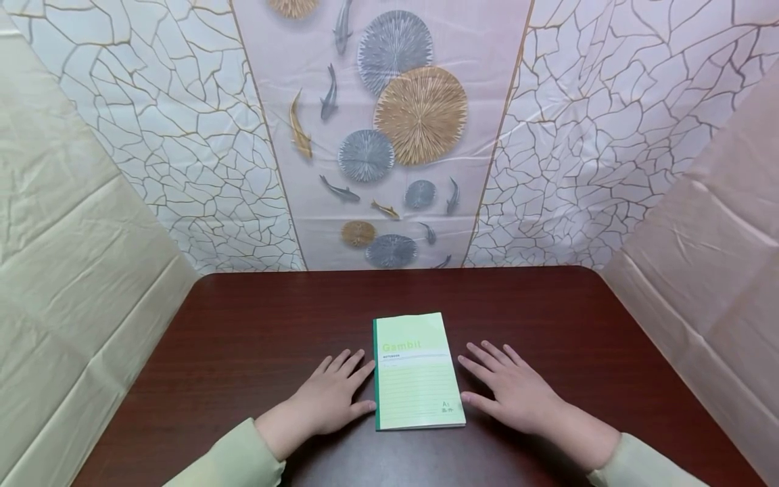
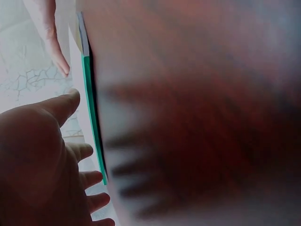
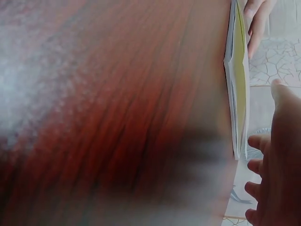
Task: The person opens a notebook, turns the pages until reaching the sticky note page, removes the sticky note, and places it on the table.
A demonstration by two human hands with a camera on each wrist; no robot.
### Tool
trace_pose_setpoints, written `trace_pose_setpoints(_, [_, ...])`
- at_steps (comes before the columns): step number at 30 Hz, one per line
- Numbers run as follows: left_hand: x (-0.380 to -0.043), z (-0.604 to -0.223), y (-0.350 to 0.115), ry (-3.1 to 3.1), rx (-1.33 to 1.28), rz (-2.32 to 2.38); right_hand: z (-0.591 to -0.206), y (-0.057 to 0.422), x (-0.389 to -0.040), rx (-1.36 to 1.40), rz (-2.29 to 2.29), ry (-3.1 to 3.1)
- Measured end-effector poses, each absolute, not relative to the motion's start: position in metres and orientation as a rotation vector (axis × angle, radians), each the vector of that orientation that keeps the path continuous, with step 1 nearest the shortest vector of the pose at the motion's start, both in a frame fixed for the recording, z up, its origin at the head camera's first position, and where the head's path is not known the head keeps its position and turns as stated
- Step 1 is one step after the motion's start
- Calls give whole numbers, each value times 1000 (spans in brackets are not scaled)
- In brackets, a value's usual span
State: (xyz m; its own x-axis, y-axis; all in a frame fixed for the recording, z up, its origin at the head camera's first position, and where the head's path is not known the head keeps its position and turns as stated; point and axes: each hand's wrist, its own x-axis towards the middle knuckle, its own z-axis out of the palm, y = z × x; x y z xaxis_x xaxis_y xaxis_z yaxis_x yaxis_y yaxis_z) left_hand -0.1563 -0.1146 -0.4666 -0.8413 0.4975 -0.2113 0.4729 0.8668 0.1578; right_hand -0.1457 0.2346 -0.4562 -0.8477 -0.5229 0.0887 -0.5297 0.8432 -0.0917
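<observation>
A pale green notebook [image 1: 416, 389] with a dark green spine lies closed on the table, its cover facing up. To its left is my left hand [image 1: 331, 399], palm down with fingers spread, thumb and index tips right by the spine. My right hand [image 1: 514, 389] is spread the same way on the other side, thumb tip close to the notebook's right edge. In the left wrist view the green spine [image 2: 92, 108] runs beside the fingers of the left hand [image 2: 37, 155]. The right wrist view shows slightly parted pages [image 3: 239, 84] near the right hand [image 3: 282, 155].
The dark reddish-brown wooden table [image 1: 262, 318] has rounded far corners. Behind it hangs a patterned cloth [image 1: 420, 115] with fish and round leaf shapes. Beige cloth walls stand at the left [image 1: 79, 284] and the right [image 1: 712, 223].
</observation>
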Motion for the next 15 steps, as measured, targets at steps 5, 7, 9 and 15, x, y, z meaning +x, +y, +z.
trace_pose_setpoints(5, [-160, -468, -111, 2789, 743, 124, -460, 233, -150, 863, 182, -2964])
trace_pose_setpoints(7, [-162, -469, -110, 2781, 740, 115, -463, 232, -152, 870, 194, -2965])
trace_pose_setpoints(9, [-163, -470, -109, 2773, 734, 103, -465, 231, -154, 871, 208, -2971])
trace_pose_setpoints(15, [-164, -469, -106, 2745, 728, 97, -467, 230, -155, 856, 228, -3031])
